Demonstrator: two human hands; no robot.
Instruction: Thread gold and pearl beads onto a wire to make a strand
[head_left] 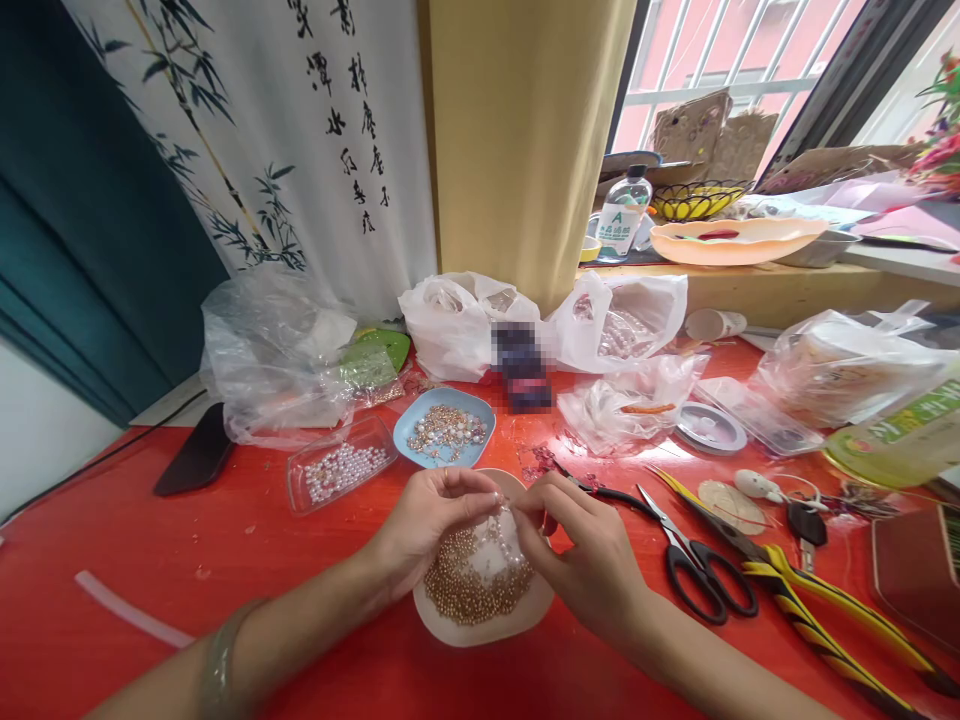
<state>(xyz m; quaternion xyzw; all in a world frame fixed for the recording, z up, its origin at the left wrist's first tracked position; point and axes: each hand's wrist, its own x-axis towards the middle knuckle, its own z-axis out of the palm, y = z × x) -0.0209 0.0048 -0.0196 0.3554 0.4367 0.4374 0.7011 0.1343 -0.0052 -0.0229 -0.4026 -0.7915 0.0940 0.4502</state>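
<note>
My left hand point(420, 525) is closed in a pinch, thumb and forefinger meeting on one end of a strand of small pearly beads point(510, 540). Close beside it, my right hand point(589, 545) also pinches at the strand near its top; the exact grip of its fingertips is partly hidden. Below both hands sits a pale dish point(480, 632) holding many small gold beads point(472, 590). Just beyond is a blue dish point(405, 425) of mixed gold and pearly beads. A clear plastic box point(300, 495) with white pearl beads stands to its left.
To the right on the red table point(300, 660) lie black-handled scissors point(701, 575), yellow-and-black pliers point(810, 590) and a key point(806, 530). A dark phone point(196, 452) rests at the left. Plastic bags point(450, 325) line the back beneath the curtain.
</note>
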